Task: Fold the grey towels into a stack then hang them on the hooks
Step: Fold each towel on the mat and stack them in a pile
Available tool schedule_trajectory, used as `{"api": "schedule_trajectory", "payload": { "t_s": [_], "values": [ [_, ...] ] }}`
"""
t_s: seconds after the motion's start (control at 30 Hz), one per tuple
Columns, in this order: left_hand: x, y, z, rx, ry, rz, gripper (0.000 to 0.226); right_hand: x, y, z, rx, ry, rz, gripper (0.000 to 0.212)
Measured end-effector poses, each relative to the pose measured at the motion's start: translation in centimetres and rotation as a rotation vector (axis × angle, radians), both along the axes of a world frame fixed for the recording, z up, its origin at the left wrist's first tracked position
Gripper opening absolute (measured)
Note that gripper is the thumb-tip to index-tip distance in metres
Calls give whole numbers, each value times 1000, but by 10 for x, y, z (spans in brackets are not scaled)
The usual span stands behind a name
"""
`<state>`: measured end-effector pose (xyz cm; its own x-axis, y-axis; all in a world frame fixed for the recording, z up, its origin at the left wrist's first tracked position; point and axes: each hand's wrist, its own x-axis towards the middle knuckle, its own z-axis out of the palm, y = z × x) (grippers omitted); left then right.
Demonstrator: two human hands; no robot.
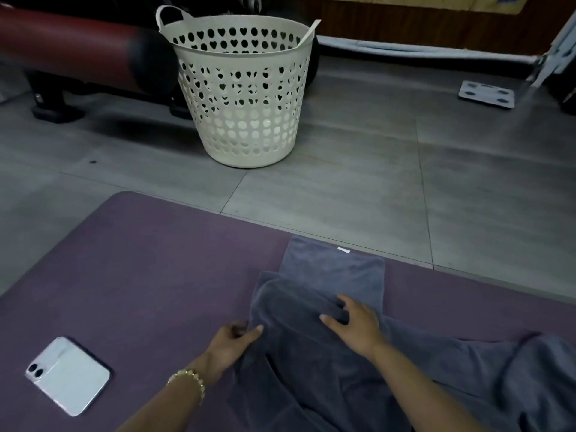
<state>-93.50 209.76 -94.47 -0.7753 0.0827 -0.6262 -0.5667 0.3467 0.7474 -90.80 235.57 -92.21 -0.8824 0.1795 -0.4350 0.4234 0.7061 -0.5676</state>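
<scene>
Stretching lengthwise, grey towel (293, 307) points toward the basket (249, 135).

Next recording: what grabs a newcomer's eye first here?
The white basket with heart-shaped holes stands out, upright on the grey floor at top middle. Nearer, the left hand and right hand are on a grey towel on the purple mat; a phone lies on the mat at lower left.
</scene>
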Motion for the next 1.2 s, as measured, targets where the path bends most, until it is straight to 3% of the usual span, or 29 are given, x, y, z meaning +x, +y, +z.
{"api": "schedule_trajectory", "payload": {
  "t_s": [0.07, 0.17, 0.37, 0.43, 0.53, 0.63, 0.77, 0.9, 1.0, 1.1, 1.2],
  "values": [
    [2, 5, 10, 113, -32, -64, 30, 0, -4, 4, -149, -12, 1, 57],
    [3, 12, 24, 231, -31, -83, 36, -2, -10, 14, -329, -32, 30, 66],
    [-3, 6, 62, 446, -67, -97, 35, -17, -15, 42, -493, -10, -10, 12],
    [-13, 0, 80, 486, 0, -13, 40, -29, -15, 56, -509, 139, -17, 12],
    [-40, -8, 98, 448, 164, 103, 42, -57, -14, 78, -507, 399, -142, 11],
    [-60, -15, 98, 294, 331, 249, 52, -81, -19, 88, -391, 476, -134, 22],
    [-40, -33, 57, -31, 290, 314, 65, -59, -27, 50, -211, 427, -53, 34],
    [7, -56, -1, -237, 88, 108, 31, 1, -47, 8, -218, 343, 53, 25],
    [29, -59, -20, -236, 107, -40, 28, 37, -61, -11, -199, 250, 127, 15],
    [43, -45, -15, -166, 120, -146, 13, 61, -68, -24, -182, 80, 198, 30],
    [47, -37, -10, -152, 161, -24, 20, 71, -70, -33, -103, 25, 245, 40]
  ]
}}
